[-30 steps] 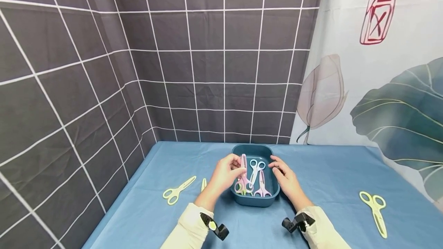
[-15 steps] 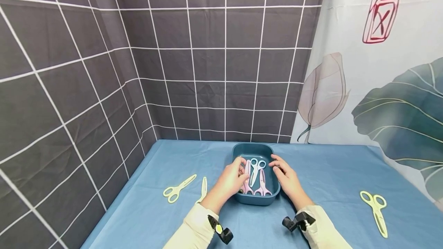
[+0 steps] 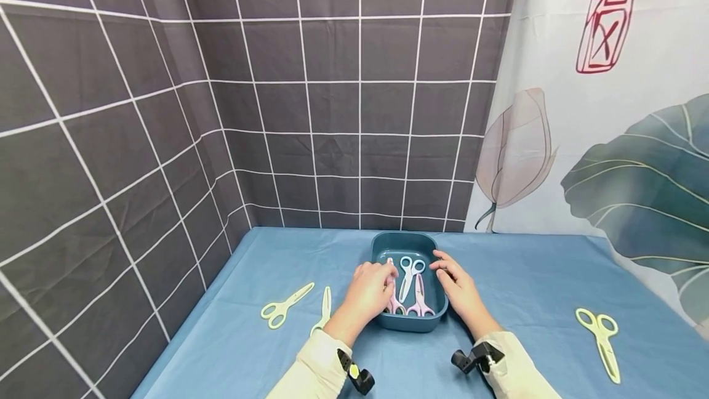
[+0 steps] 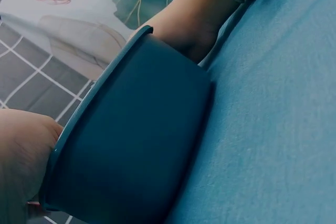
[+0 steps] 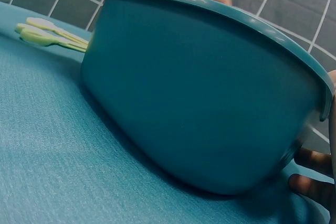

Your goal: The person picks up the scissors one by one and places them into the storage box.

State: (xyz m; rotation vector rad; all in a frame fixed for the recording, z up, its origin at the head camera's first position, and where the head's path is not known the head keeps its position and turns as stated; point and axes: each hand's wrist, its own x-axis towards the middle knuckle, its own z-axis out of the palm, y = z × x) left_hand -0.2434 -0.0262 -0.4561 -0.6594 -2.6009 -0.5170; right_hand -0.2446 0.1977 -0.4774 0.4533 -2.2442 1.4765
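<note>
Step in hand, as judged: settling or regripping 1 pair of scissors inside the blue bin; whether it is going in or coming out, these views alone do not settle.

Left hand: reaches over the bin's left rim, fingers bent over the blade part of the left pink scissors. Fingertips hidden, so cannot tell if it pinches them or merely rests there. Right hand: at the opposite rim, fingers loose, grasping nothing; probably steadying the bin.

Contents of bin: 3 pairs identifiable. Left pink scissors along the left wall, handles toward the person. White scissors in the middle, reversed, finger rings toward the far end. Right pink scissors beside them, blades pointing away. Trace of green near the left pair's handles; too small to identify.

Outside bin, on the blue-covered desk: 3 yellowish pairs. Far-left yellow scissors lie apart from the bin; near-left yellow scissors are partly covered by the left arm; right-side yellow scissors lie well apart.

Next move, as judged, calls for the left fingers to clear the rim without dragging neighbouring pairs, the right hand keeping the bin from sliding.
</note>
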